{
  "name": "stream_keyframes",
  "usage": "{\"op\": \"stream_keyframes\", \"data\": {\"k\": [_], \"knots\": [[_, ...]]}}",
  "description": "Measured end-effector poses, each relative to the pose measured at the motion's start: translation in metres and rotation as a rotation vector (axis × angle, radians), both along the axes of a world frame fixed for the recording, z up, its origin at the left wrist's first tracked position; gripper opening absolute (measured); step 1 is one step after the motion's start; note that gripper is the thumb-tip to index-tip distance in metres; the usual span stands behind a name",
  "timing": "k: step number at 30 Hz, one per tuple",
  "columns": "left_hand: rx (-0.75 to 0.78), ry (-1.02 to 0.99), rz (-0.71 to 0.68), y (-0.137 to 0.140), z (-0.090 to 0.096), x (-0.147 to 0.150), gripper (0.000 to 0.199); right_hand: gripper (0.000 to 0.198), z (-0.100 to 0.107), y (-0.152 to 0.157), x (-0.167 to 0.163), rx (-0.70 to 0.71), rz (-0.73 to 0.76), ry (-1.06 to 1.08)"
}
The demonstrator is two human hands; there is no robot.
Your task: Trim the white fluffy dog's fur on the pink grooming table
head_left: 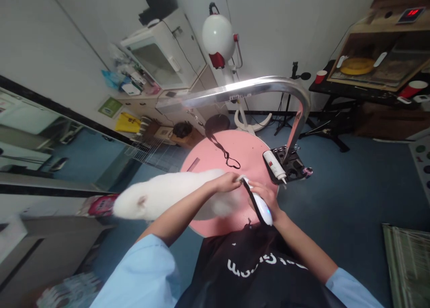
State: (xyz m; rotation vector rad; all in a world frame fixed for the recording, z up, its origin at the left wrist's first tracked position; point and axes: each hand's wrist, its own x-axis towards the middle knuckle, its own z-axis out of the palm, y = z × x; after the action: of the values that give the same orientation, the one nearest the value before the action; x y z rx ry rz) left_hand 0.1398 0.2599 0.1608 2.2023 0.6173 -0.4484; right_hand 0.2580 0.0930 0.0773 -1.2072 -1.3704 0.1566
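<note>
A fluffy white dog (178, 189) is on the round pink grooming table (247, 142), its body stretching past the left edge. My left hand (228, 181) is closed at the dog's right end, pinching what looks like a small white paw (240, 178). Wrapped in my right hand (268, 197) is a white and black hair clipper (264, 213) with a small blue light. Its tip touches or nearly touches the paw beside my left fingertips. My left forearm hides part of the dog.
A metal grooming arm (242, 90) arches over the table, with a dark loop strap (231, 161) hanging from it. At the right edge, a black tool tray (292, 164) holds a white bottle (274, 164). A white dryer (218, 36) on a stand rises behind.
</note>
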Motion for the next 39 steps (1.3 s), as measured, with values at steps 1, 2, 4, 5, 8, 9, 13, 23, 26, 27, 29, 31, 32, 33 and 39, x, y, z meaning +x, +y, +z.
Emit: {"op": "stream_keyframes", "data": {"k": [1, 2, 4, 5, 8, 9, 13, 23, 26, 27, 29, 31, 32, 33, 39], "knots": [[-0.009, -0.009, -0.004, 0.000, 0.001, 0.000, 0.021, 0.030, -0.001, 0.001, -0.001, 0.004, 0.029, 0.027], [-0.016, -0.017, -0.001, 0.001, 0.002, 0.000, 0.023, 0.032, -0.002, 0.003, -0.002, 0.000, 0.041, 0.057], [-0.024, -0.010, 0.030, 0.002, 0.003, 0.000, 0.028, 0.032, -0.004, 0.006, -0.005, -0.010, -0.005, 0.122], [-0.023, 0.000, 0.053, 0.002, 0.004, 0.000, 0.031, 0.033, -0.004, 0.006, -0.007, -0.008, -0.054, 0.160], [-0.016, 0.021, 0.091, 0.004, 0.007, 0.000, 0.039, 0.032, -0.004, 0.006, -0.014, -0.038, -0.141, 0.329], [-0.020, 0.025, 0.093, 0.004, 0.008, 0.000, 0.040, 0.032, -0.003, 0.005, -0.017, -0.068, -0.123, 0.392], [-0.045, 0.027, 0.088, 0.005, 0.011, 0.000, 0.039, 0.031, 0.000, 0.004, -0.022, -0.160, -0.082, 0.461], [-0.180, -0.042, 0.060, 0.008, 0.005, 0.000, 0.018, 0.037, -0.008, 0.004, -0.022, 0.005, -0.086, 0.087], [-0.175, -0.049, 0.083, 0.009, 0.004, -0.001, 0.024, 0.038, -0.012, 0.003, -0.024, -0.011, -0.141, 0.086], [-0.153, -0.052, 0.086, 0.009, 0.004, -0.002, 0.025, 0.039, -0.012, 0.003, -0.025, -0.001, -0.115, 0.085], [-0.106, -0.070, 0.074, 0.010, 0.005, -0.003, 0.026, 0.042, -0.010, 0.004, -0.028, 0.016, -0.034, 0.088], [-0.084, -0.097, 0.060, 0.010, 0.005, -0.004, 0.028, 0.042, -0.008, 0.006, -0.031, 0.020, 0.014, 0.097], [-0.086, -0.109, 0.059, 0.009, 0.006, -0.004, 0.029, 0.042, -0.007, 0.008, -0.033, 0.017, 0.017, 0.101], [-0.091, -0.119, 0.061, 0.009, 0.006, -0.005, 0.030, 0.041, -0.007, 0.009, -0.034, 0.012, 0.010, 0.102], [-0.101, -0.167, 0.088, 0.007, 0.001, -0.006, 0.029, 0.038, -0.016, 0.011, -0.042, -0.016, -0.078, 0.118]]}}
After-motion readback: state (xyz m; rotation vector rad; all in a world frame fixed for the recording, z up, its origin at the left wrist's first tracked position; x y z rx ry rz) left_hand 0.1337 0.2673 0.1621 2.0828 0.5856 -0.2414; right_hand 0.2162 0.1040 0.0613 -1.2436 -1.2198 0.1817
